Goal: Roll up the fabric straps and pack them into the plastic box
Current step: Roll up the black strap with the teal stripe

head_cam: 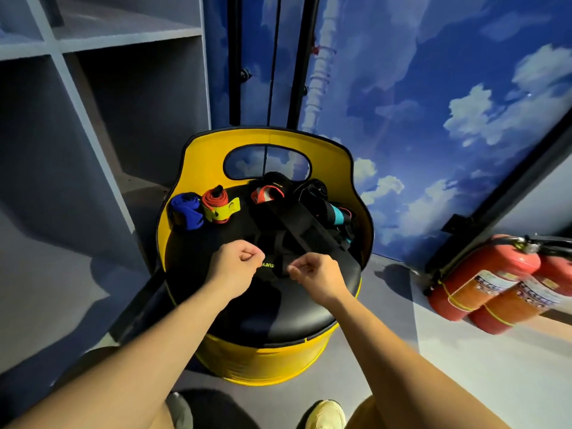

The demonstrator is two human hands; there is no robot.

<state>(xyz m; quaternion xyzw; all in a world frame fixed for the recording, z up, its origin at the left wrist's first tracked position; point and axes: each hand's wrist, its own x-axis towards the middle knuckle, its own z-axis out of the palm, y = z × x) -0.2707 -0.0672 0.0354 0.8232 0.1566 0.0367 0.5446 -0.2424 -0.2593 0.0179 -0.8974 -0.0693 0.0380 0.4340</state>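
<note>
Both hands are working at the near end of a long black fabric strap with yellow lettering [297,230] that lies across the round black cushion of the yellow barrel-shaped stool [263,354]. My left hand [238,261] is curled into a fist with thumb and forefinger pinching the strap's end by the lettering; my right hand [312,270], just beside it, pinches the same end between thumb and bent fingers. From there the strap runs away from me into a loose tangle of dark straps with teal and red bits [328,212] at the back of the seat.

Two are already rolled, I judge: a blue fabric roll [185,210] and, just beside it, a red fabric roll with a yellow tab [218,205], both on the left of the cushion. A red and black piece [266,193] sits behind them.

So I am starting a roll. Next I should fold the end tightly over itself and keep turning, holding tension so it winds evenly. No plastic box is in view, so I cannot tell where these will go.
</note>
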